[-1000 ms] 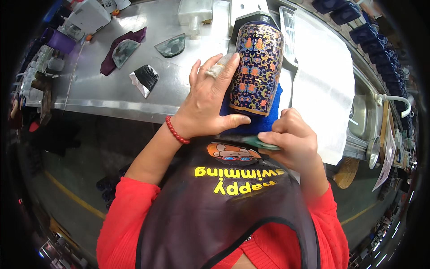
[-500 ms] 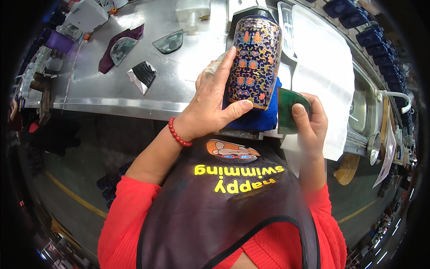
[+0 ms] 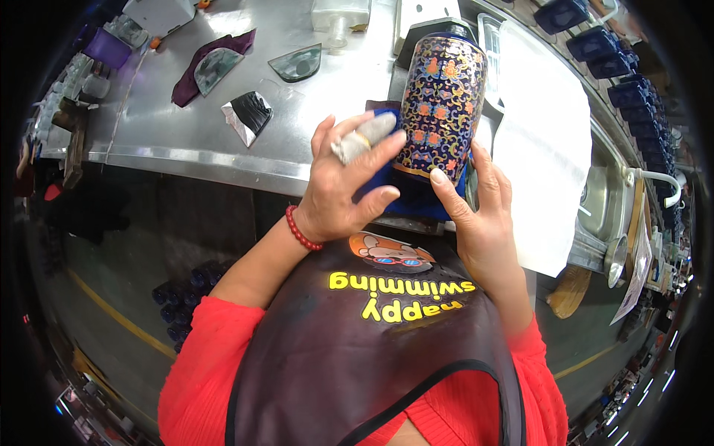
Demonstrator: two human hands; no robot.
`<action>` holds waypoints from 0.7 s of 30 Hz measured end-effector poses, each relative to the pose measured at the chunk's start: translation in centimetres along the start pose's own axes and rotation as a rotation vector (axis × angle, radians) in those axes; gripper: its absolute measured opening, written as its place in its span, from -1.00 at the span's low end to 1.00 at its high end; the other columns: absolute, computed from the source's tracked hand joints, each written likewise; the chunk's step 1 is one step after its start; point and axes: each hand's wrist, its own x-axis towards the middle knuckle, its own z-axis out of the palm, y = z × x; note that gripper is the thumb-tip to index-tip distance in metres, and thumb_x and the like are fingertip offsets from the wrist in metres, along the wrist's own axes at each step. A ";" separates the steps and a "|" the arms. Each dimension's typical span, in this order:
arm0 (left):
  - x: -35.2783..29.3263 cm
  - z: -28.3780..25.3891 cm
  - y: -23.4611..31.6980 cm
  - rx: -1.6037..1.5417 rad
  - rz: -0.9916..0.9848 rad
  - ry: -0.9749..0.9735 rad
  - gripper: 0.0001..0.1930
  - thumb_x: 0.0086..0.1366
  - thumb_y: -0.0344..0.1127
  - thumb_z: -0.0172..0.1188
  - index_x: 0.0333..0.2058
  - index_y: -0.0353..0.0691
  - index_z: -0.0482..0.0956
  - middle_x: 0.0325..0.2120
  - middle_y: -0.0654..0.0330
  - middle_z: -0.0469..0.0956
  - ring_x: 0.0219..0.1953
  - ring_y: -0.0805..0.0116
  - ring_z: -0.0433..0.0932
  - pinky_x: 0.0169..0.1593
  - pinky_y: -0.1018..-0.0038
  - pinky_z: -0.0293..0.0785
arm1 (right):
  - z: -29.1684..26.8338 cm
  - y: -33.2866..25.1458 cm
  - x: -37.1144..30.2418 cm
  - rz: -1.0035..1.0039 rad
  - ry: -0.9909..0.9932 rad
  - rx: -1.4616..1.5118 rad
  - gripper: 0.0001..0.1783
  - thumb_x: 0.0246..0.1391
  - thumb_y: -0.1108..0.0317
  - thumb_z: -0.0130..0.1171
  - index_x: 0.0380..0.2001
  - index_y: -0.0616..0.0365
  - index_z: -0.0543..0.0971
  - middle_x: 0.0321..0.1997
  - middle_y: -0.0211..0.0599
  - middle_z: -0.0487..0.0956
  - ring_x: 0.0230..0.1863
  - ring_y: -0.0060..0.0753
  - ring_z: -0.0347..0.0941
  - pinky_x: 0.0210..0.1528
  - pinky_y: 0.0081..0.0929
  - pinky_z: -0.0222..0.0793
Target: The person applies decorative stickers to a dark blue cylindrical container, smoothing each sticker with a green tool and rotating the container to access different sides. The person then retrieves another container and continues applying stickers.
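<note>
A dark blue vase [image 3: 443,104] with a colourful floral pattern lies with its neck pointing away from me, its base over a blue cloth [image 3: 409,199]. My right hand [image 3: 483,201] grips its lower right end, thumb at the base rim and fingers along the side. A greenish sliver shows behind that hand; the rest of the green scraper is hidden. To the left of the vase is my left hand [image 3: 346,175], open, fingers apart, one fingertip at the vase's side. One of its fingers wears a pale wrap [image 3: 364,137], and a red bead bracelet circles the wrist.
On the metal table [image 3: 171,134] at left lie two dark half-round scrapers [image 3: 217,68] [image 3: 297,65], one on a purple cloth [image 3: 184,91], and a black-and-silver piece [image 3: 248,117]. White paper [image 3: 543,149] covers the right side, beside a sink [image 3: 597,199]. Blue vases [image 3: 632,93] line the far right.
My left hand has drawn back from the vase and opened. My right hand has moved in from the right, where it held the green scraper, onto the vase's lower end.
</note>
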 end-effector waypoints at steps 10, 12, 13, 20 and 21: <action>-1.9 0.5 1.0 0.125 0.071 -0.018 -0.52 0.35 0.01 0.23 0.13 -0.11 0.65 0.10 -0.01 0.61 0.27 0.03 0.40 0.47 -0.04 -0.20 | -0.4 -0.5 0.9 -0.014 -0.019 -0.042 -0.42 0.02 0.49 0.22 0.16 -0.19 0.64 0.42 0.25 0.27 0.24 0.16 0.36 0.25 -0.07 0.32; -1.9 0.4 1.1 0.131 0.068 -0.021 -0.52 0.35 0.00 0.24 0.14 -0.10 0.65 0.10 -0.01 0.61 0.27 0.04 0.40 0.47 -0.03 -0.20 | -0.4 -0.6 0.9 -0.018 -0.024 -0.053 -0.41 0.01 0.49 0.22 0.15 -0.20 0.64 0.43 0.25 0.26 0.24 0.15 0.36 0.25 -0.07 0.32; -1.8 0.4 1.1 0.134 0.067 -0.022 -0.52 0.34 0.00 0.25 0.14 -0.09 0.65 0.10 -0.01 0.60 0.27 0.04 0.40 0.47 -0.03 -0.20 | -0.5 -0.6 1.0 -0.021 -0.028 -0.054 -0.41 0.01 0.49 0.22 0.15 -0.20 0.64 0.43 0.25 0.26 0.24 0.15 0.36 0.25 -0.07 0.32; -1.7 0.5 1.1 0.143 0.072 -0.015 -0.53 0.34 0.01 0.24 0.14 -0.07 0.65 0.10 0.00 0.61 0.26 0.05 0.41 0.47 -0.03 -0.19 | -0.8 -0.8 1.2 -0.029 -0.043 -0.068 -0.42 0.01 0.49 0.22 0.15 -0.21 0.64 0.43 0.25 0.25 0.25 0.18 0.35 0.25 -0.06 0.32; -1.7 0.5 1.0 0.144 0.072 -0.014 -0.53 0.34 0.01 0.24 0.14 -0.07 0.65 0.10 0.00 0.61 0.26 0.05 0.41 0.46 -0.03 -0.19 | -0.8 -0.8 1.2 -0.031 -0.043 -0.073 -0.41 0.00 0.49 0.22 0.15 -0.21 0.64 0.43 0.25 0.25 0.25 0.18 0.35 0.25 -0.06 0.32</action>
